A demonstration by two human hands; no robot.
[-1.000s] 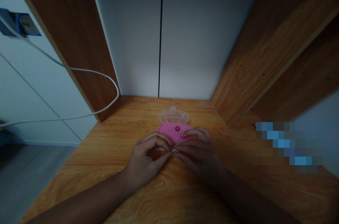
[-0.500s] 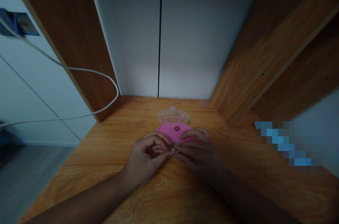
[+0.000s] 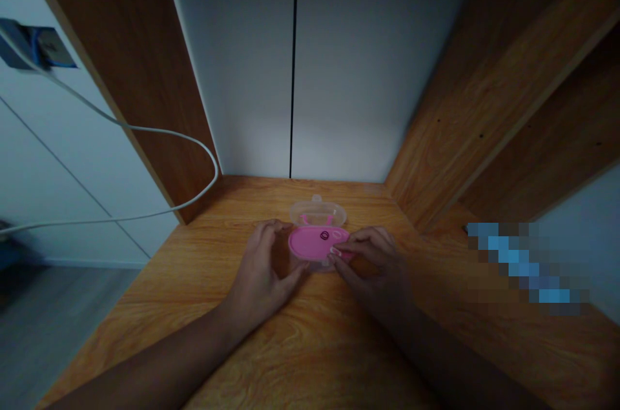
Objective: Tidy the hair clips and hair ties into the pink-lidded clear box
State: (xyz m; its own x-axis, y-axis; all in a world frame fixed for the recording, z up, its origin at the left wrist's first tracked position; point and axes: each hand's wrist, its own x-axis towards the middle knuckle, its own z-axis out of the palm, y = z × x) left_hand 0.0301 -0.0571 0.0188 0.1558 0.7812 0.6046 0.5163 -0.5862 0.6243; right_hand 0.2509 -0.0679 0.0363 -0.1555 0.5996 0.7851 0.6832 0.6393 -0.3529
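A small pink case (image 3: pixel 312 242) lies open on the wooden desk (image 3: pixel 310 345), its clear lid (image 3: pixel 317 211) folded back behind it. A tiny dark ring (image 3: pixel 324 235) rests on the pink tray. My left hand (image 3: pixel 264 268) curves round the case's left edge, thumb and fingers holding it. My right hand (image 3: pixel 375 265) sits at the case's right edge with its fingertips pinched together on the rim. What the pinch holds is too small to see in the dim light.
A white cable (image 3: pixel 159 132) loops from a blue plug (image 3: pixel 33 48) at the upper left, past the desk's left side. Wooden side panels (image 3: pixel 460 113) and a white back wall (image 3: pixel 290 74) enclose the desk. A blurred blue patch (image 3: pixel 527 265) lies at the right.
Both hands were pinched together over a tiny shiny piece in front of the case. They have since parted: the left moved up to the case's left edge, the right to its right edge.
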